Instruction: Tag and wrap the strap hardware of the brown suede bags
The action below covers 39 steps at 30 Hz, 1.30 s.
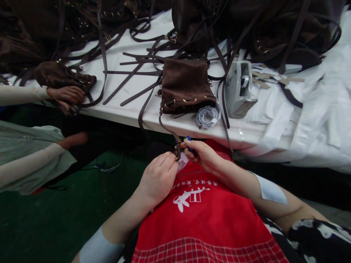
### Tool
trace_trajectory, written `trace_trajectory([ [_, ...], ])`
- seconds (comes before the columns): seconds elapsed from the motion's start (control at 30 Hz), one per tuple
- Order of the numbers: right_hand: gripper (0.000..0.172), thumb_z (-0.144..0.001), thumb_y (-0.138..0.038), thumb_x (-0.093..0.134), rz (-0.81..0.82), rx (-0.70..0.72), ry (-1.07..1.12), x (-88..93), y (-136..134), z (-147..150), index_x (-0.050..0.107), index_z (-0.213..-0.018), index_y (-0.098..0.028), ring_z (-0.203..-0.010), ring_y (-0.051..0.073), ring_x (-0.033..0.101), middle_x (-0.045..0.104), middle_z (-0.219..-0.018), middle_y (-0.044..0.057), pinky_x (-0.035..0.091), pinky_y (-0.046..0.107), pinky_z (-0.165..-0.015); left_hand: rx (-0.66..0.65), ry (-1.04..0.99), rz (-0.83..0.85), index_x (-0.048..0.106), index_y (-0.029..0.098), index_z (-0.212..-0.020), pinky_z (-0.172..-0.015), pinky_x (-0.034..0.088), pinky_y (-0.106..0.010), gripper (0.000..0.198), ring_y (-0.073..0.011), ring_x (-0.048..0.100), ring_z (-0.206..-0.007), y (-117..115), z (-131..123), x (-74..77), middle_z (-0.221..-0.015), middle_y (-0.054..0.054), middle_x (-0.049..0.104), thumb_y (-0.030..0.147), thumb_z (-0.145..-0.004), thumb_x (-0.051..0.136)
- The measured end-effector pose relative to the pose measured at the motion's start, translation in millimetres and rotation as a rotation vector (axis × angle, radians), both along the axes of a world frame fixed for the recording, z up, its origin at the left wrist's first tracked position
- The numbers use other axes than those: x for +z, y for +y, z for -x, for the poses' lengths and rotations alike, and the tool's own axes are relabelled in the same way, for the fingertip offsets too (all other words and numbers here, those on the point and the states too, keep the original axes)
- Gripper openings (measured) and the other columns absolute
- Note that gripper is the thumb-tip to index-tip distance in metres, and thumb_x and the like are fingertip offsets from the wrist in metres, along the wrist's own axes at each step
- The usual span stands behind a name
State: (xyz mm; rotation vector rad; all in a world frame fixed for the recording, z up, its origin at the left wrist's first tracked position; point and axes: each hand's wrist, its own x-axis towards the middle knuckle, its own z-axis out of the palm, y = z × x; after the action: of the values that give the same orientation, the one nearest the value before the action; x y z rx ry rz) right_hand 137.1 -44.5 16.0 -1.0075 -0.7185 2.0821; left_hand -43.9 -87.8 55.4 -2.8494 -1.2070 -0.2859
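Observation:
A small brown suede bag (184, 86) lies at the near edge of the white table (128, 106). Its thin brown strap (166, 128) hangs off the edge down to my hands above my red apron (203, 219). My left hand (158, 178) is closed, pinching the strap's end and a small pale scrap. My right hand (201, 153) is closed on a blue tool (191, 146) and also touches the strap end. The two hands meet just below the table edge.
A grey tape dispenser (239, 89) and a coil of white tape (207, 116) sit right of the bag. Brown bags and loose straps (131, 62) pile at the back. White paper sheets (309, 109) cover the right. Another person's hand (65, 95) rests on a bag at left.

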Motion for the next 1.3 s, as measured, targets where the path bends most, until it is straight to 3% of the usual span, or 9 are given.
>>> trace_trajectory([
  [0.17, 0.042, -0.065, -0.044, 0.081, 0.116, 0.135, 0.114, 10.5, 1.6, 6.7, 0.048, -0.063, -0.018, -0.041, 0.004, 0.018, 0.031, -0.045, -0.011, 0.008, 0.022, -0.042, 0.046, -0.119, 0.090, 0.064, 0.013, -0.078, -0.084, 0.056, -0.040, 0.014, -0.0249, 0.059, -0.091, -4.6, 0.6, 4.8, -0.089, -0.011, 0.062, 0.009, -0.085, 0.053],
  [0.4, 0.038, -0.063, -0.043, 0.083, 0.120, 0.139, 0.110, 12.6, 0.7, 5.5, 0.059, -0.072, -0.015, -0.039, 0.003, 0.017, 0.032, -0.043, -0.012, 0.008, 0.023, -0.041, 0.085, -0.424, 0.580, 0.055, 0.019, -0.073, -0.064, 0.049, -0.031, 0.014, -0.0174, 0.053, -0.075, -10.4, 5.8, 26.8, -0.083, -0.005, 0.052, 0.013, -0.082, 0.045],
  [0.6, 0.035, -0.065, -0.043, 0.081, 0.000, 0.163, 0.059, 16.8, -5.4, 6.2, 0.066, -0.076, -0.013, -0.045, 0.006, 0.038, 0.056, -0.055, -0.004, 0.026, 0.021, -0.044, 0.142, -0.474, 0.595, 0.043, 0.021, -0.063, -0.057, 0.040, -0.028, 0.017, -0.0148, 0.047, -0.067, -7.7, 1.1, 27.3, -0.076, -0.002, 0.046, 0.010, -0.076, 0.045],
  [0.7, 0.033, -0.066, -0.042, 0.080, -0.104, 0.156, -0.018, 17.8, -7.6, 3.4, 0.067, -0.076, -0.013, -0.061, 0.011, 0.055, 0.066, -0.071, 0.002, 0.041, 0.024, -0.060, 0.117, -0.483, 0.656, 0.046, 0.021, -0.066, -0.062, 0.043, -0.029, 0.017, -0.0157, 0.051, -0.071, -7.3, 2.0, 28.7, -0.078, -0.003, 0.051, 0.011, -0.080, 0.045],
  [0.87, 0.026, -0.074, -0.041, 0.072, -0.345, 0.149, -0.443, 12.2, -10.1, -6.6, 0.066, -0.074, -0.015, -0.055, 0.011, 0.047, 0.057, -0.060, -0.002, 0.035, 0.024, -0.055, 0.222, -0.595, 0.807, 0.061, 0.018, -0.096, -0.092, 0.049, -0.038, 0.025, -0.0223, 0.061, -0.105, -7.2, 5.3, 22.3, -0.115, -0.011, 0.064, 0.016, -0.091, 0.037],
  [0.97, 0.018, -0.081, -0.036, 0.066, -0.577, 0.131, -0.797, 11.8, -15.0, -12.6, 0.069, -0.080, -0.018, -0.058, 0.014, 0.051, 0.061, -0.063, 0.000, 0.034, 0.026, -0.056, 0.470, -0.762, 0.944, 0.059, 0.018, -0.106, -0.075, 0.053, -0.033, 0.026, -0.0177, 0.066, -0.078, -7.0, 0.3, 7.9, -0.093, -0.006, 0.069, 0.016, -0.090, 0.038],
  [1.07, 0.016, -0.081, -0.033, 0.065, -0.818, 0.163, -1.042, 15.4, -22.1, -17.2, 0.071, -0.088, -0.020, -0.072, 0.020, 0.059, 0.070, -0.079, 0.007, 0.037, 0.030, -0.065, 0.636, -0.999, 1.158, 0.057, 0.017, -0.113, -0.046, 0.039, -0.022, 0.030, -0.0092, 0.044, -0.042, -6.9, -10.1, -5.1, -0.058, 0.006, 0.054, 0.019, -0.088, 0.041],
  [1.2, 0.014, -0.081, -0.029, 0.065, -0.944, 0.197, -1.070, 18.0, -28.9, -18.6, 0.072, -0.091, -0.021, -0.077, 0.023, 0.062, 0.073, -0.085, 0.009, 0.039, 0.032, -0.069, 0.689, -1.204, 1.258, 0.063, 0.013, -0.111, -0.041, 0.023, -0.020, 0.036, -0.0068, 0.030, -0.041, -7.8, -22.4, -11.7, -0.047, 0.008, 0.040, 0.040, -0.091, 0.050],
  [1.3, 0.015, -0.084, -0.034, 0.064, -0.803, 0.160, -0.897, 15.3, -29.4, -15.4, 0.071, -0.081, -0.020, -0.066, 0.018, 0.060, 0.071, -0.075, 0.005, 0.039, 0.029, -0.063, 0.708, -1.301, 1.287, 0.064, 0.014, -0.114, -0.042, 0.024, -0.020, 0.044, -0.0060, 0.031, -0.042, -9.2, -27.7, -12.0, -0.051, 0.008, 0.042, 0.049, -0.088, 0.058],
])
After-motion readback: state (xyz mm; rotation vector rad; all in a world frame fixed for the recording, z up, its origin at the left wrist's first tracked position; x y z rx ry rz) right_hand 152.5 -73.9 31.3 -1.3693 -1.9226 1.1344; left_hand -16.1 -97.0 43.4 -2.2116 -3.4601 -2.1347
